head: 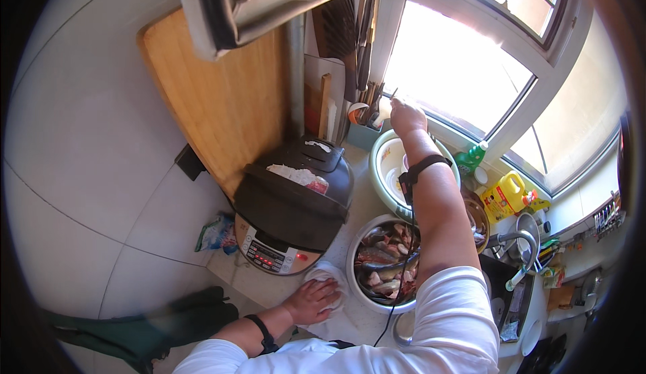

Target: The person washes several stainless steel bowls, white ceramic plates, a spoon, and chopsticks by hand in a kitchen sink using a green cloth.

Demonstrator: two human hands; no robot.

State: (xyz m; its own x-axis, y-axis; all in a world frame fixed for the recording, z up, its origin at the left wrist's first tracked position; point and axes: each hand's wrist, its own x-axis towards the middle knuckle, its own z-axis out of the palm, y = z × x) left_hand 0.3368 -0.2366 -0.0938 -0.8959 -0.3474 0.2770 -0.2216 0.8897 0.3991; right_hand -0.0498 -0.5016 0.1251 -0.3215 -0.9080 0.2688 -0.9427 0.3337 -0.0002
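My left hand [317,301] lies with its fingers spread on a crumpled white cloth [328,275] at the front of the counter. The arm of my right hand [408,117] reaches far forward over the basins to the window. Its fingers are closed on a thin dark object [394,93], whose tip sticks out above them; what it is cannot be made out. Just left of that hand stands a blue utensil holder [364,134]. Below the forearm are a pale green basin [379,192] with a white bowl inside, and a white basin [352,278] of cut fish [387,258], partly hidden by the arm.
A black rice cooker [298,212] with lit indicators stands left of the basins. A wooden cutting board [222,91] leans behind it. On the right are a green bottle [470,158], a yellow jug [504,197] and a faucet [525,240]. A dark cable [398,293] hangs from my right wrist.
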